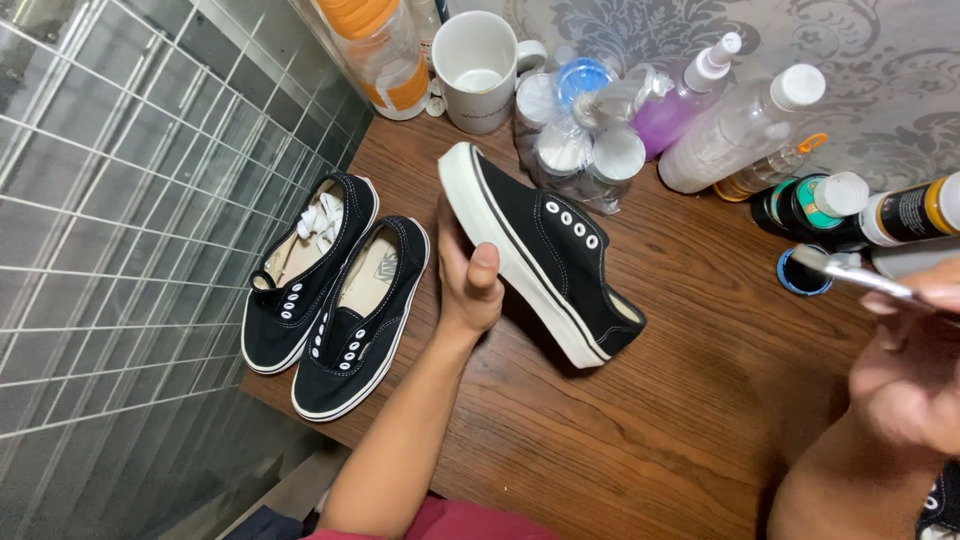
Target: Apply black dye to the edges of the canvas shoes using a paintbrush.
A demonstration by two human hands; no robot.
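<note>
My left hand [468,285] grips a black canvas sneaker [545,245] with a white sole by its sole, holding it tilted above the wooden table [640,430]; its eyelets carry no laces. My right hand [910,370], at the right edge, pinches a thin paintbrush [850,272] whose tip points left toward a small open blue-rimmed pot [803,276]. Two more black sneakers lie side by side at the table's left edge: one [305,270] with white laces tucked inside, the other [362,315] unlaced.
At the back stand a white mug [478,70], an orange-capped bottle [385,50], a bag of small lidded pots [580,140], a purple spray bottle [680,100], a clear bottle [740,125] and dark paint bottles [850,210]. A tiled wall [120,230] borders the left.
</note>
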